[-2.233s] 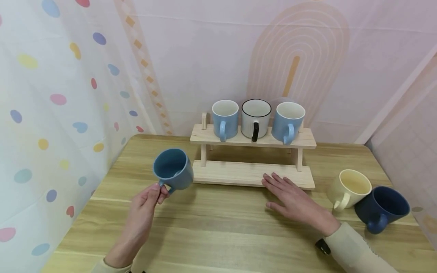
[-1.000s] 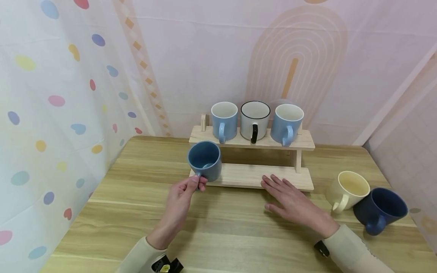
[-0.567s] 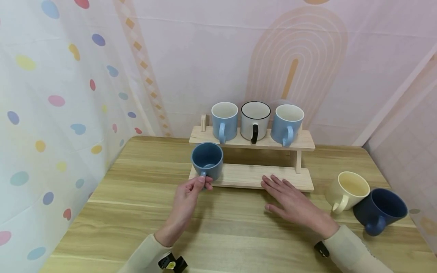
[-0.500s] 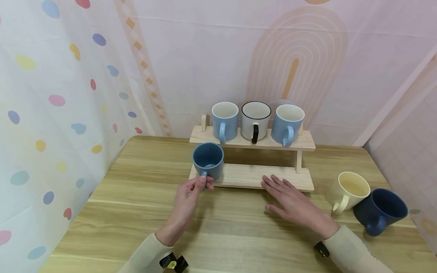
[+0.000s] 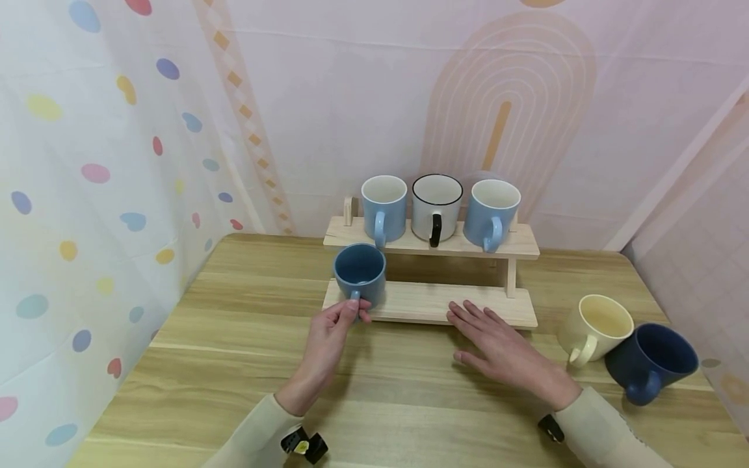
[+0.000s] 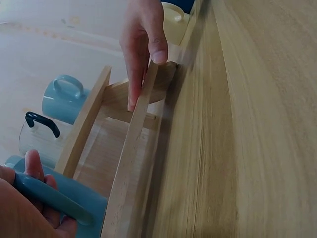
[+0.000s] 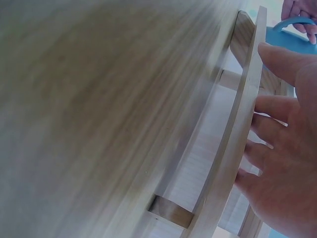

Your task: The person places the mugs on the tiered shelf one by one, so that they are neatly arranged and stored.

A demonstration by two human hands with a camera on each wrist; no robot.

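Observation:
My left hand (image 5: 329,339) pinches the handle of a dark teal-blue mug (image 5: 364,279). The mug is upright, with its opening facing up, over the left end of the lower board of a two-tier wooden shelf (image 5: 435,301). In the left wrist view the mug (image 6: 81,196) is right by that board, its handle between thumb and fingers. My right hand (image 5: 497,344) lies palm down, its spread fingertips on the lower board toward the right. The right wrist view has the fingers (image 7: 270,129) at the board's front edge.
On the upper board stand a light blue mug (image 5: 386,214), a white mug with black rim and handle (image 5: 435,209), and another light blue mug (image 5: 490,211). A cream mug (image 5: 588,335) and a navy mug (image 5: 649,364) stand on the wooden table (image 5: 222,338) at right.
My left hand has carried the teal-blue mug rightward from beside the shelf to over its lower board, lately edging slightly further right. My right hand has stayed in place.

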